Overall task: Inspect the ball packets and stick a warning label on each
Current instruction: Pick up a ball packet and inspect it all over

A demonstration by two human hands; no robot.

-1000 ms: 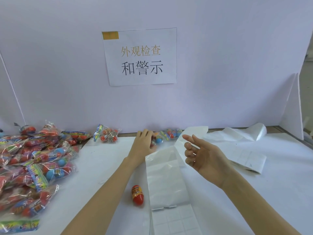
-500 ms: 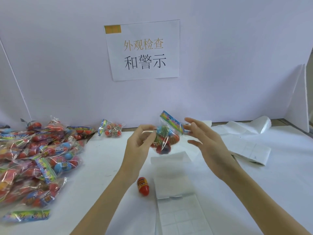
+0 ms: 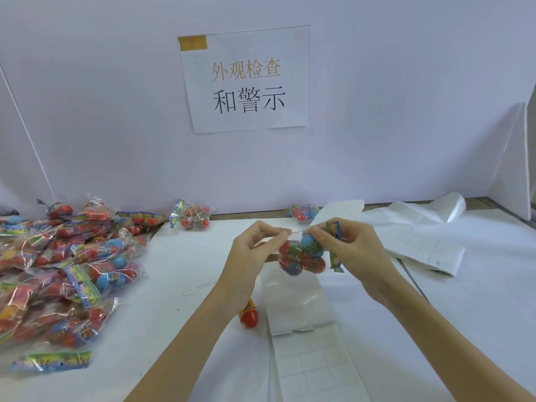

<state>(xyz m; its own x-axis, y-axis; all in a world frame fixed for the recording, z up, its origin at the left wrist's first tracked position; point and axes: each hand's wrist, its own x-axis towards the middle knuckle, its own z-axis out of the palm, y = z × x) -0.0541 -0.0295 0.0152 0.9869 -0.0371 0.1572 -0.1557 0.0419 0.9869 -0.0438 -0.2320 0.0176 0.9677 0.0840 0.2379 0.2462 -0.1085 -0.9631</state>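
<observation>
A white desk [image 3: 179,265] runs to a pale wall with a printed sign [image 3: 245,78]. At frame centre both hands hold one packet [image 3: 303,256] of coloured balls above the label strip [image 3: 295,300]: the left hand [image 3: 252,253] pinches its clear edge, the right hand [image 3: 352,250] pinches its printed header. A pile [image 3: 58,271] of packets fills the left.

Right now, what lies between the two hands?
The ball packet, in the head view: the left hand pinches its clear edge, the right hand its header end.
</observation>
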